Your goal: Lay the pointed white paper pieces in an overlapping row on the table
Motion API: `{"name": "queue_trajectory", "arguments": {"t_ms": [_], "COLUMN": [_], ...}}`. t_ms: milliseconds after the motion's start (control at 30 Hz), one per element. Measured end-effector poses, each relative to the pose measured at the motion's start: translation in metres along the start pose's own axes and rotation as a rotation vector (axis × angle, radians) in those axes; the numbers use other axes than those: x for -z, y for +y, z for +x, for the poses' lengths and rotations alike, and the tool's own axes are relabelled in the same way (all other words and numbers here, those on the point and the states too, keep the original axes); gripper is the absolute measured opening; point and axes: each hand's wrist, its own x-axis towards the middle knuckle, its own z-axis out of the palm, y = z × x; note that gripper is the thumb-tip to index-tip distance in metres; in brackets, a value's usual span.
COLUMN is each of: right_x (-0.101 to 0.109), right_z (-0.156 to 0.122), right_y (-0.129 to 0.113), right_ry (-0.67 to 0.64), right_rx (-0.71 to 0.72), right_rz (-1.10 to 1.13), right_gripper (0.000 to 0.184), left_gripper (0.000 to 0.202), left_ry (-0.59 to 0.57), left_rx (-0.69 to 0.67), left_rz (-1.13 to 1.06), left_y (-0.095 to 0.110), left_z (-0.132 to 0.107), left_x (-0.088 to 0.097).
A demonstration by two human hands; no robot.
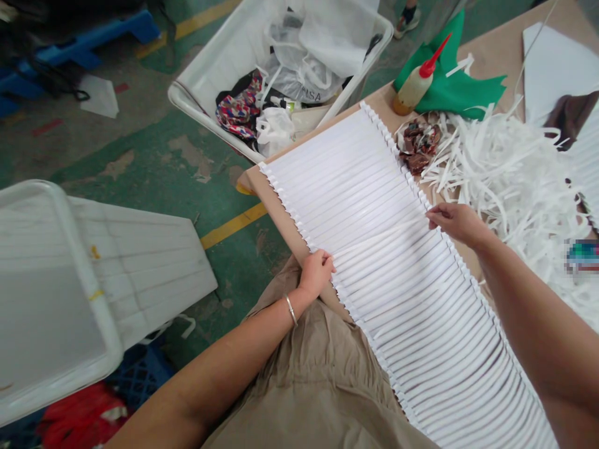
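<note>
A long white ridged panel [346, 168] with notched edges lies along the table, its folds or slats running crosswise. A thin white strip [381, 236] stretches across it between my two hands. My left hand [318, 272] has its fingers pinched on the strip's end at the panel's near-left edge. At the opposite edge, my right hand [456, 223] grips the other end between thumb and fingers. Beside my right hand spreads a tangled heap of loose white strips [515, 168].
A bottle with a red nozzle [414, 87] stands by green cloth [472, 96] on the brown table [496, 37]. Crumpled brown scraps [418, 146] lie near it. Beyond the table is a white bin [201, 78] holding bags; another white bin [70, 231] stands at left.
</note>
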Motion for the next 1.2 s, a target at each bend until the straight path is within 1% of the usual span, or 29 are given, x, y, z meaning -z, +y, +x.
{"name": "queue_trajectory", "arguments": {"t_ms": [167, 267, 367, 533, 733, 933, 1033, 1200], "right_x": [-0.004, -0.007, -0.01, -0.018, -0.03, -0.036, -0.038, -0.042], "right_z": [0.016, 0.021, 0.025, 0.034, 0.046, 0.05, 0.052, 0.053], "right_y": [-0.004, -0.006, -0.005, 0.003, 0.015, 0.015, 0.015, 0.013], "right_ry": [0.124, 0.135, 0.14, 0.211, 0.239, 0.258, 0.253, 0.248], "right_rx": [-0.022, -0.011, 0.015, -0.009, 0.006, 0.02, 0.006, -0.01], "right_rz": [-0.005, 0.032, 0.064, 0.072, 0.004, -0.079, -0.09, -0.103], "right_gripper": [0.025, 0.021, 0.018, 0.021, 0.022, 0.019, 0.016, 0.014], "left_gripper": [0.013, 0.015, 0.015, 0.017, 0.018, 0.017, 0.017, 0.018], "left_ry": [0.044, 0.066, 0.061, 0.043, 0.042, 0.062, 0.063, 0.084], "left_rx": [0.021, 0.013, 0.007, -0.014, -0.018, 0.022, 0.017, 0.012], "left_rz": [0.01, 0.029, 0.03, 0.029, 0.05, 0.057, 0.078, 0.195], "left_y": [0.002, 0.004, 0.004, 0.002, 0.001, 0.007, 0.008, 0.006], "left_z": [-0.001, -0.001, -0.001, 0.002, 0.004, 0.004, 0.004, 0.006], "left_x": [-0.003, -0.003, -0.003, -0.003, -0.004, -0.004, -0.004, -0.006]}}
